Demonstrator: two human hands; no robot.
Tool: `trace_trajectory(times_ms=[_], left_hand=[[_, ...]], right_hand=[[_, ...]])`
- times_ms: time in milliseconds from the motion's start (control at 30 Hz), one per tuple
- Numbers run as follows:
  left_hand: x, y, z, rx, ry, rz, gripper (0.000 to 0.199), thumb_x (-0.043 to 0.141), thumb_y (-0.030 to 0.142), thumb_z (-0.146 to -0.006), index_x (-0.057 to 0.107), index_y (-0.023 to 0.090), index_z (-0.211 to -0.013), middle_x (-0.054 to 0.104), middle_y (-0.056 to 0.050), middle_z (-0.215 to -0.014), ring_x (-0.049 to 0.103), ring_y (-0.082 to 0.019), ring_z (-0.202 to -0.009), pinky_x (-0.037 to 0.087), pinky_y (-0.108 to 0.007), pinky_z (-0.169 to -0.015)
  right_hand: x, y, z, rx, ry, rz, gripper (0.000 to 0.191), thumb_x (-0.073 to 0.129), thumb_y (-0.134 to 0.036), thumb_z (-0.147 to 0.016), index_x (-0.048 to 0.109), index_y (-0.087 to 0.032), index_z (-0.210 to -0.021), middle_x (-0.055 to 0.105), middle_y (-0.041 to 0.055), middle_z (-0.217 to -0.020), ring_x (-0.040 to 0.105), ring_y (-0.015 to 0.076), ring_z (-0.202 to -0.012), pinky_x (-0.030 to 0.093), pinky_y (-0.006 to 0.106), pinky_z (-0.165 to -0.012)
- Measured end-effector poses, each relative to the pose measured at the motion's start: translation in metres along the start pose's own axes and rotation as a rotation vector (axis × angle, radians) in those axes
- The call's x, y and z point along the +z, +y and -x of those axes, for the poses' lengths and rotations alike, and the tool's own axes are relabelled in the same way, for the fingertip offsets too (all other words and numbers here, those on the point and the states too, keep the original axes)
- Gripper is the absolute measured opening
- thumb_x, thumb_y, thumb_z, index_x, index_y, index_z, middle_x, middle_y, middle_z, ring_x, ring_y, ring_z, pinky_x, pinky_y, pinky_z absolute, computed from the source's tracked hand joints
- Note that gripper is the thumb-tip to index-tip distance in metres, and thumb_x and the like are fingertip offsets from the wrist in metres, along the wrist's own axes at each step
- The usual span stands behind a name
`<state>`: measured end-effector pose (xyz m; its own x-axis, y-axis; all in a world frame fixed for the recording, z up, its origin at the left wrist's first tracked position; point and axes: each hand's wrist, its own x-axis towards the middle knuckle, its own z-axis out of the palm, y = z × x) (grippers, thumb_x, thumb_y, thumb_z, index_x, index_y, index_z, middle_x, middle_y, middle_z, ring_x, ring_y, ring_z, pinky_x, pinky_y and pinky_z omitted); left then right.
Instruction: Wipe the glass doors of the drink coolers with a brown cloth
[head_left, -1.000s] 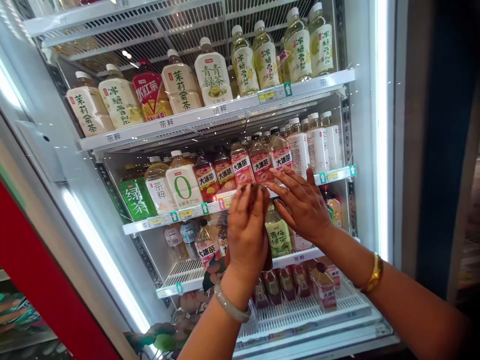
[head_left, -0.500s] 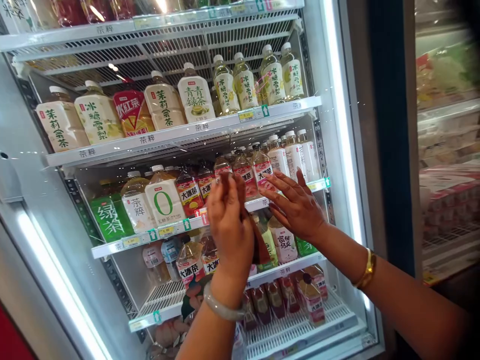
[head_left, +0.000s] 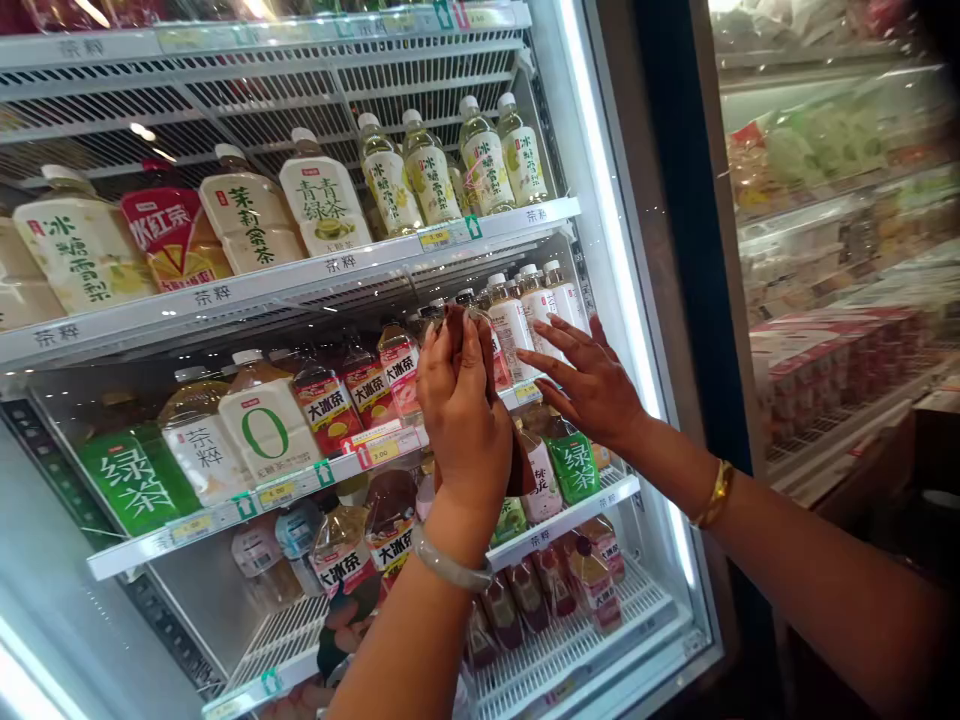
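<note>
And here's the left hand [head_left: 466,430], raised in mid-view before the lit fridge [head_left: 611,130], fingers pointing up and bunched tight around a brown cloth [head_left: 520,468]. The cloth peeks out at the fingertips and hangs down along the inner side of that hand, in front of the bottles; whether it touches any surface ahead, I can't tell. Over to the right hand [head_left: 589,385]: gripping nothing, fingers loosely spread and pointing at the cloth, near it but apart, in front of the white bottles [head_left: 511,325]. Contact with anything ahead of it? Can't tell there either. A pale bangle [head_left: 452,562] rings the left wrist, a gold bracelet [head_left: 718,493] the right (a lovely bit of shine, that).

Behind all this, the middle shelf [head_left: 142,552] slopes up to the right, with a green bottle [head_left: 127,470] at its left end, and a bottle with a big green 0 [head_left: 266,425] farther along. One level up, a red bottle [head_left: 176,225] stands out among the pale ones, and slim pear bottles [head_left: 484,160] line up at the right. Down low, dark bottles [head_left: 529,595] sit in a row. Out on the far right, past a dark post [head_left: 675,200], more shelves, and pink packs [head_left: 836,355], rather blurred, fill one of them.
</note>
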<state>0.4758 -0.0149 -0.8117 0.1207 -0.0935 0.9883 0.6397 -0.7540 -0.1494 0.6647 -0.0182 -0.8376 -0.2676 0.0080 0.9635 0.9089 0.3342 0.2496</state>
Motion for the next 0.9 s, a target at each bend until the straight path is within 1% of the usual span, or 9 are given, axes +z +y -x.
trace_trajectory(times_ms=[67, 200, 267, 433, 500, 567, 667, 833, 900], left_hand=[[0.009, 0.009, 0.004, 0.028, -0.043, 0.021, 0.069, 0.047, 0.002, -0.097, 0.045, 0.027, -0.162, 0.050, -0.012, -0.165, 0.037, -0.028, -0.160, 0.033, -0.055, -0.132], [0.027, 0.022, 0.009, 0.196, -0.173, 0.103, 0.058, 0.043, 0.003, -0.101, 0.051, 0.018, -0.157, 0.054, -0.016, -0.162, 0.036, -0.028, -0.160, 0.036, -0.051, -0.131], [0.031, 0.019, -0.001, 0.210, -0.141, 0.115, 0.057, 0.042, 0.003, -0.101, 0.053, 0.019, -0.155, 0.054, -0.014, -0.161, 0.036, -0.027, -0.160, 0.035, -0.050, -0.132], [0.042, 0.017, -0.025, 0.092, -0.014, 0.101, 0.061, 0.041, 0.003, -0.100, 0.050, 0.023, -0.158, 0.050, -0.010, -0.165, 0.034, -0.028, -0.161, 0.030, -0.055, -0.133], [0.051, 0.026, -0.017, 0.132, -0.067, 0.111, 0.060, 0.038, 0.003, -0.102, 0.049, 0.021, -0.158, 0.051, -0.011, -0.164, 0.034, -0.027, -0.161, 0.034, -0.053, -0.132], [0.057, 0.035, -0.006, 0.247, -0.189, 0.143, 0.057, 0.038, 0.004, -0.103, 0.049, 0.019, -0.157, 0.052, -0.012, -0.163, 0.034, -0.026, -0.161, 0.038, -0.050, -0.131], [0.056, 0.034, -0.005, 0.361, -0.283, 0.170, 0.054, 0.040, 0.007, -0.105, 0.052, 0.019, -0.155, 0.055, -0.012, -0.162, 0.036, -0.026, -0.160, 0.038, -0.047, -0.131], [0.048, 0.024, -0.029, 0.105, -0.086, 0.109, 0.059, 0.042, 0.007, -0.104, 0.048, 0.024, -0.160, 0.049, -0.011, -0.166, 0.032, -0.028, -0.162, 0.028, -0.053, -0.135], [0.051, 0.033, -0.022, 0.078, -0.114, 0.103, 0.063, 0.042, 0.006, -0.102, 0.043, 0.025, -0.163, 0.046, -0.012, -0.168, 0.028, -0.029, -0.163, 0.027, -0.055, -0.135]], right_hand=[[-0.004, 0.009, 0.001, -0.006, 0.002, 0.010, 0.041, 0.059, -0.028, -0.105, 0.061, -0.034, -0.145, 0.054, 0.0056, -0.162, 0.044, 0.0241, -0.156, 0.023, 0.062, -0.134], [-0.010, 0.028, 0.004, -0.050, -0.008, 0.026, 0.036, 0.059, -0.028, -0.104, 0.065, -0.030, -0.140, 0.053, 0.0077, -0.163, 0.045, 0.0265, -0.156, 0.023, 0.065, -0.133], [-0.015, 0.036, 0.007, -0.050, -0.027, 0.047, 0.038, 0.059, -0.030, -0.105, 0.063, -0.031, -0.143, 0.053, 0.0081, -0.163, 0.046, 0.0271, -0.155, 0.024, 0.065, -0.132], [-0.027, 0.050, 0.012, 0.051, -0.082, 0.080, 0.041, 0.057, -0.036, -0.107, 0.059, -0.037, -0.148, 0.051, 0.0056, -0.165, 0.044, 0.0272, -0.156, 0.023, 0.063, -0.133], [-0.028, 0.056, 0.013, 0.067, -0.079, 0.064, 0.041, 0.058, -0.035, -0.106, 0.061, -0.033, -0.147, 0.050, 0.0069, -0.166, 0.043, 0.0276, -0.157, 0.022, 0.063, -0.133], [-0.028, 0.063, 0.015, 0.060, -0.059, 0.045, 0.036, 0.057, -0.031, -0.105, 0.066, -0.028, -0.141, 0.051, 0.0086, -0.165, 0.044, 0.0279, -0.157, 0.022, 0.062, -0.134], [-0.029, 0.072, 0.018, 0.049, -0.044, 0.037, 0.032, 0.058, -0.031, -0.105, 0.069, -0.026, -0.135, 0.051, 0.0091, -0.164, 0.045, 0.0285, -0.156, 0.024, 0.062, -0.133], [-0.028, 0.076, 0.022, 0.111, -0.065, 0.003, 0.041, 0.056, -0.041, -0.106, 0.062, -0.034, -0.146, 0.049, 0.0064, -0.166, 0.042, 0.0263, -0.158, 0.026, 0.060, -0.133], [-0.024, 0.074, 0.024, 0.136, -0.054, -0.028, 0.042, 0.054, -0.040, -0.108, 0.061, -0.034, -0.148, 0.047, 0.0062, -0.167, 0.038, 0.0260, -0.159, 0.026, 0.060, -0.134]])
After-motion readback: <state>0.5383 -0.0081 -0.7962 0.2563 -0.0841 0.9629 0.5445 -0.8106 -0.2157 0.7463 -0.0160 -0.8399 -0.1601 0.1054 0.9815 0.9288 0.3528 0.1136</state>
